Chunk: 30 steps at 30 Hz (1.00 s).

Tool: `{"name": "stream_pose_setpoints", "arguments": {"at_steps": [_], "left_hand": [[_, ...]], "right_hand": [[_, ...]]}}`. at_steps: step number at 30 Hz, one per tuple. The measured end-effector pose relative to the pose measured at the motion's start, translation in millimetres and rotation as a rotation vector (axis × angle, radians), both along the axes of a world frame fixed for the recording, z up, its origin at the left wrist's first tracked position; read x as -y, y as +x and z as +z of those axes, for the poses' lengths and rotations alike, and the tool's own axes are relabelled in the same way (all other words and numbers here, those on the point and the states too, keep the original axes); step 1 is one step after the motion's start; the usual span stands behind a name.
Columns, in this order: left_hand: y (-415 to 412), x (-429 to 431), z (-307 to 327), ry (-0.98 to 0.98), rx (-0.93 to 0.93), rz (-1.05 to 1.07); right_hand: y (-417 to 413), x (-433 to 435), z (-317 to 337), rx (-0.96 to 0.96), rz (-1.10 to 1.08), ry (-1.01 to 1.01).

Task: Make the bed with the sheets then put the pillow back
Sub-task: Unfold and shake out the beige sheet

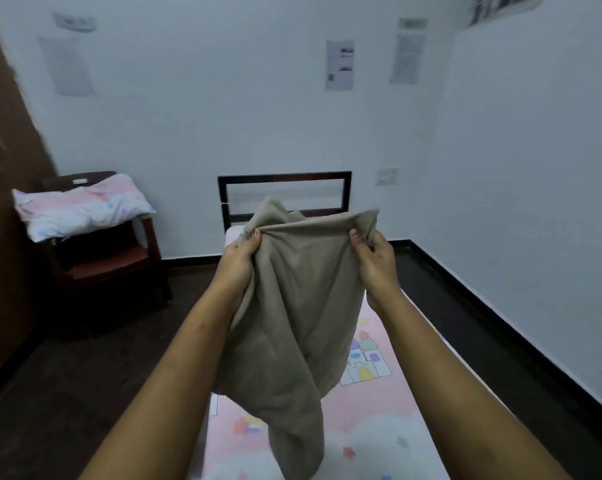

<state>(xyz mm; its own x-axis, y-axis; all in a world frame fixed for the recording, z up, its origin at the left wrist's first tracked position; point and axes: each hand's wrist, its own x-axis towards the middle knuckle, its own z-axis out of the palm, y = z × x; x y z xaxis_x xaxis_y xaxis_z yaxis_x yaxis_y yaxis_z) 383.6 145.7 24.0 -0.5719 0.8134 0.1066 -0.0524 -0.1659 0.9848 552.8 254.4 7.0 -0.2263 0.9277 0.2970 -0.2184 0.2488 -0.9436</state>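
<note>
Beige soft fabric sheet hangs bunched in the air above the bed, held up by both bare hands at its top edge. The left hand grips the upper left part of the cloth, its fingers closed tight on a gathered fold, a red-painted nail showing. The right hand pinches the upper right corner, its fingers curled shut on the hem. Between the two hands the top edge is pulled fairly taut, and the rest of the cloth falls in a loose, twisted drape, its lower end dangling over the near part of the bed.

Below it lies the bed, covered with a pink printed sheet that shows a pastel castle and clouds. A dark rectangular metal-frame headboard stands at the far end against the pale wall. The pink and white patterned pillow rests on a dark brown wooden chair to the left of the bed, well apart from it. A brown wooden wardrobe stands at the left edge. Blurred paper sheets are stuck on the wall, and a switch plate sits to the right of the headboard.
</note>
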Motion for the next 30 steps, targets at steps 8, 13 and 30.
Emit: {"name": "stream_pose_setpoints", "arguments": {"at_steps": [8, 13, 30], "left_hand": [[-16.8, 29.4, -40.9, -0.197, 0.242, -0.173], [-2.1, 42.0, -45.7, -0.050, -0.507, -0.091], [-33.4, 50.4, -147.1, -0.438, -0.731, -0.020]], "right_hand": [[-33.8, 57.7, -18.4, -0.158, 0.031, -0.075], [-51.9, 74.3, -12.3, -0.044, -0.056, -0.036], [1.7, 69.8, 17.6, -0.272, -0.190, -0.149]]}}
